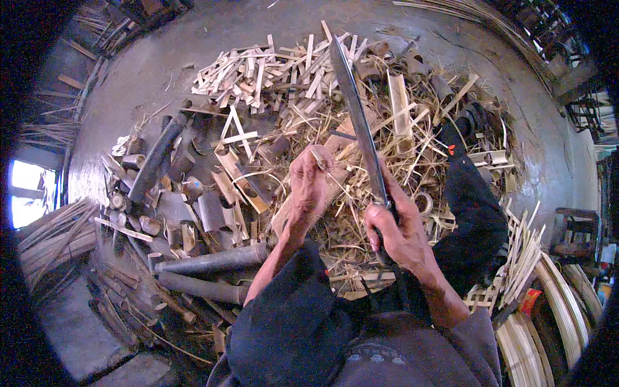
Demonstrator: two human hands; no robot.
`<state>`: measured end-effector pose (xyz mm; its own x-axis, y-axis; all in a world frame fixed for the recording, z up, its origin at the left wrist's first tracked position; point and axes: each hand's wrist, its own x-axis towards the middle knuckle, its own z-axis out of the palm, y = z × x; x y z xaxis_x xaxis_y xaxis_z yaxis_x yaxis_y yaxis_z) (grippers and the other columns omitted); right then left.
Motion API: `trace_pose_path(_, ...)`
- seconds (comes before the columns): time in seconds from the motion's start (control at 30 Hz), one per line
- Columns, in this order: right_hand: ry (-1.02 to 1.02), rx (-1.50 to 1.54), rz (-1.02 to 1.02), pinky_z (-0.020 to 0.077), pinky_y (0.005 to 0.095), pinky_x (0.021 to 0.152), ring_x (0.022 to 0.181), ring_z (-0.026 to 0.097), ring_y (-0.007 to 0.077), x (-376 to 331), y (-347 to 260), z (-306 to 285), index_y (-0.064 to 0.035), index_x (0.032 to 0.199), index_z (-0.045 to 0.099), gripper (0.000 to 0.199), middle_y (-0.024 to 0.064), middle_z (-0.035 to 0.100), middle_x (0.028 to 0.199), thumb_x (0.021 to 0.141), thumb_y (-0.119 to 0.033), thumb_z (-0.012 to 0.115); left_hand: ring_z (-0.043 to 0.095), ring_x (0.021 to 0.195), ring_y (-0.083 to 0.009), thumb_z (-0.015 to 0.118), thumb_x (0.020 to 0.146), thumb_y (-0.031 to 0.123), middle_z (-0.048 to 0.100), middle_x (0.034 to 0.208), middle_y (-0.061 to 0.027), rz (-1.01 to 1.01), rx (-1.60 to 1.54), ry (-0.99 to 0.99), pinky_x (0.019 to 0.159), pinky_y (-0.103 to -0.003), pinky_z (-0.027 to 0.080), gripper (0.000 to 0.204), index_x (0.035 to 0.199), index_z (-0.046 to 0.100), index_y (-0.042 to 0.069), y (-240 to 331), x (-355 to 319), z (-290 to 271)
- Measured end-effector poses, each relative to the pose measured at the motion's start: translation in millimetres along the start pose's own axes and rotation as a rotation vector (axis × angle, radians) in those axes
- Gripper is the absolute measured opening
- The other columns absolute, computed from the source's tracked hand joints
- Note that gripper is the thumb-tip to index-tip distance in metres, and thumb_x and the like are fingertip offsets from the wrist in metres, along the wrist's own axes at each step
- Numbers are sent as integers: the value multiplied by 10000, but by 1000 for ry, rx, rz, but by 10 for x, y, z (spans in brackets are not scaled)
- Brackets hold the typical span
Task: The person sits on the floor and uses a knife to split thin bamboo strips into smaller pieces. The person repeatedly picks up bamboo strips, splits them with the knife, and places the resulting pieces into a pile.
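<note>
My right hand (401,229) is wrapped round the dark handle of a long machete (358,106). Its blade points up and away, leaning slightly left. To the left of the blade, my left hand (309,179) is closed in a fist on what looks like a bamboo strip (319,158), seen nearly end-on; most of it is hidden by the fingers. Blade and left hand are apart. Below both hands lies a long wooden block (282,219), running from near left to far right, with thin shavings (412,171) strewn around it.
A heap of short split bamboo strips (258,71) lies at the far side. Cut bamboo tubes (209,211) and long dark poles (213,266) are on the left. Long pale strips (525,348) stand at the near right, beside my outstretched leg (474,203).
</note>
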<state>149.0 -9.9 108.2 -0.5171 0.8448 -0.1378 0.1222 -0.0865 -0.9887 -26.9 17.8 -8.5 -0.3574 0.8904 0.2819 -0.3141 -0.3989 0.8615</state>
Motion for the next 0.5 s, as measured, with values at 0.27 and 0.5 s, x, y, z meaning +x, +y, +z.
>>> trace_pose_path(0.27,-10,232,347,394,257,375,406,454,102,-54,-271,68,-39,956,495,422,37,487,572,1003,-423,328,437,712,-81,509,962,355,493,771,6,-105,148,-130,642,-237,362,357,814,560,34,-119,-172,83)
trace_pose_path(0.5,7,238,421,389,266,372,402,453,106,-75,-346,92,-42,774,467,486,32,473,554,998,-448,321,473,747,-70,527,955,342,503,827,23,-175,-48,-154,682,-228,398,317,903,596,37,-61,-216,116)
